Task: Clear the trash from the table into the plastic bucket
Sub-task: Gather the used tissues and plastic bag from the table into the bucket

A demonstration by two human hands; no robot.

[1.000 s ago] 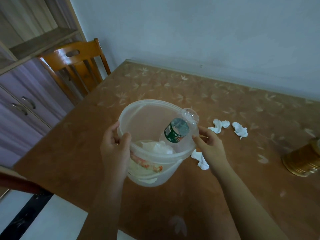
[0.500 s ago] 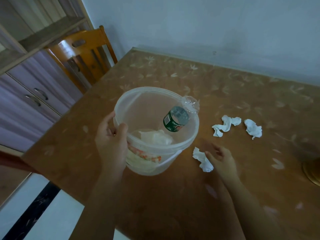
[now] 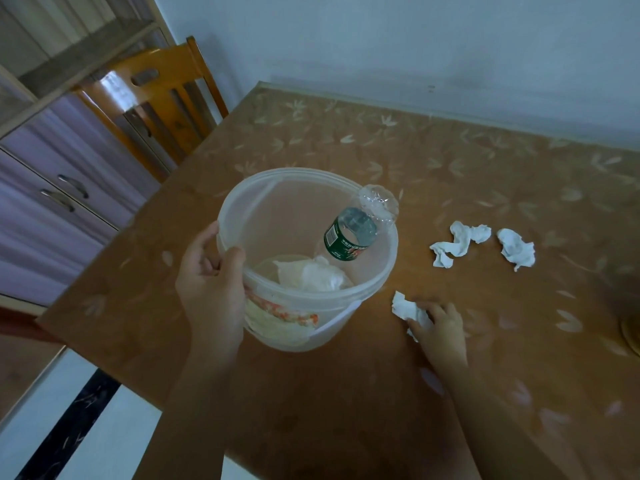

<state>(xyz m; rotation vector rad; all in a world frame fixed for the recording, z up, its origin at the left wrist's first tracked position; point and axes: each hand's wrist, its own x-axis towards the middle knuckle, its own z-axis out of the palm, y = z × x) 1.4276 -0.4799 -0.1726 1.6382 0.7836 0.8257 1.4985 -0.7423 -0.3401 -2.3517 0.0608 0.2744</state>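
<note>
Bucket (image 3: 360, 317) on table (image 3: 346, 403), L hand (image 3: 211, 285) fingers gripping its near-left rim; R hand (image 3: 441, 329) fingers pinching crumpled tissue (image 3: 403, 308) just right of it.

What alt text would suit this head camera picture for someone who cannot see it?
A person's left hand grips the rim of a clear plastic bucket holding a plastic bottle, while the right hand closes on a crumpled tissue on a brown table. Two more tissues lie farther right.
</note>
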